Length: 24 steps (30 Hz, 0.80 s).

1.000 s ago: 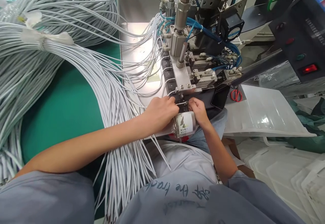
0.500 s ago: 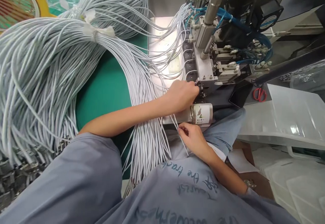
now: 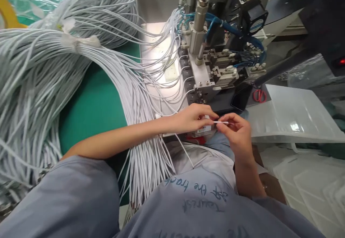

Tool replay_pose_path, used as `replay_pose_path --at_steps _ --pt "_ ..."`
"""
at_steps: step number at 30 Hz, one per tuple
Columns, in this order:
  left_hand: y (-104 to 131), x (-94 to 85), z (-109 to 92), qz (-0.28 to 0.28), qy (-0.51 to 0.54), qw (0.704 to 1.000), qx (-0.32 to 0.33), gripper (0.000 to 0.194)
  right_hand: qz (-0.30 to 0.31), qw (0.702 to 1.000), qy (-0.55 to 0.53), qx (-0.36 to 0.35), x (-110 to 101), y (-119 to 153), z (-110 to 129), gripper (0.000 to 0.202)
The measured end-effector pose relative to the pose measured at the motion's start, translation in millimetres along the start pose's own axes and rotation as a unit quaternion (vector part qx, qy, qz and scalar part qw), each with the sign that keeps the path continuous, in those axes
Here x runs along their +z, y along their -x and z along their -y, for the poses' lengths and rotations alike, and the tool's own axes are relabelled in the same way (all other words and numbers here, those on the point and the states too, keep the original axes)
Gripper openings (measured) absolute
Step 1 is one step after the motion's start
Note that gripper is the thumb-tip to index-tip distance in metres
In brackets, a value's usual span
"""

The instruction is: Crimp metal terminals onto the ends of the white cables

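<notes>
Between my two hands, in front of the machine, runs the short end of a white cable [image 3: 220, 122]. The thumb and fingers of my left hand [image 3: 195, 117] pinch it from one side. My right hand [image 3: 236, 129] pinches the same end from the other side, its fingers curled. Just beyond my left hand stands the machine's metal clamp block [image 3: 201, 78], with several white cables seated in the dark row of slots along its edge. A labelled cylinder [image 3: 204, 128] is partly hidden below my hands. Under my left forearm lies a thick bundle of white cables [image 3: 145, 159].
Tied cable bundles [image 3: 107, 13] cover much of the green mat [image 3: 81, 97] at left. Blue air tubes [image 3: 229, 27] loop over the machine. Red-handled scissors [image 3: 259, 96] and a dark phone [image 3: 239, 98] lie right of it, near a translucent plastic sheet [image 3: 293, 112].
My left hand has come away from the machine's slots toward me. My right hand has risen from the loose cables near my lap, and both hands now meet at one cable end. The view has shifted right.
</notes>
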State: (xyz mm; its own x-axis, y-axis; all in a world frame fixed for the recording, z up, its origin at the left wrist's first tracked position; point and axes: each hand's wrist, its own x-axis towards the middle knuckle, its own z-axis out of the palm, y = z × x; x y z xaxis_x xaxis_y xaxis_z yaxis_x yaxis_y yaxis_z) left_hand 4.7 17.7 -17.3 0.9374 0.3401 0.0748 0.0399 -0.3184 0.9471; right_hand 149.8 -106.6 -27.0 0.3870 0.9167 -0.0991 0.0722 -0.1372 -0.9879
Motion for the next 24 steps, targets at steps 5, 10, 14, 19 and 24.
replay_pose_path --at_steps 5,10,14,19,24 --pt "0 1.2 -4 -0.06 0.09 0.994 -0.031 0.018 -0.037 0.994 -0.101 -0.027 13 -8 -8 0.021" --pt "1 1.4 -7 -0.054 0.08 0.995 -0.009 0.016 -0.067 0.989 -0.067 -0.11 21 -11 -9 0.01" --pt "2 0.5 -1 -0.072 0.028 0.997 0.008 0.02 -0.034 0.995 -0.013 -0.093 17 -14 0 0.014" --pt "1 -1.9 9 -0.07 -0.144 0.984 0.074 0.03 0.022 0.99 0.099 -0.093 1 -23 11 0.015" --pt "1 -2.8 8 -0.058 -0.15 0.985 0.068 0.028 0.002 0.99 0.088 -0.113 6 -28 7 0.024"
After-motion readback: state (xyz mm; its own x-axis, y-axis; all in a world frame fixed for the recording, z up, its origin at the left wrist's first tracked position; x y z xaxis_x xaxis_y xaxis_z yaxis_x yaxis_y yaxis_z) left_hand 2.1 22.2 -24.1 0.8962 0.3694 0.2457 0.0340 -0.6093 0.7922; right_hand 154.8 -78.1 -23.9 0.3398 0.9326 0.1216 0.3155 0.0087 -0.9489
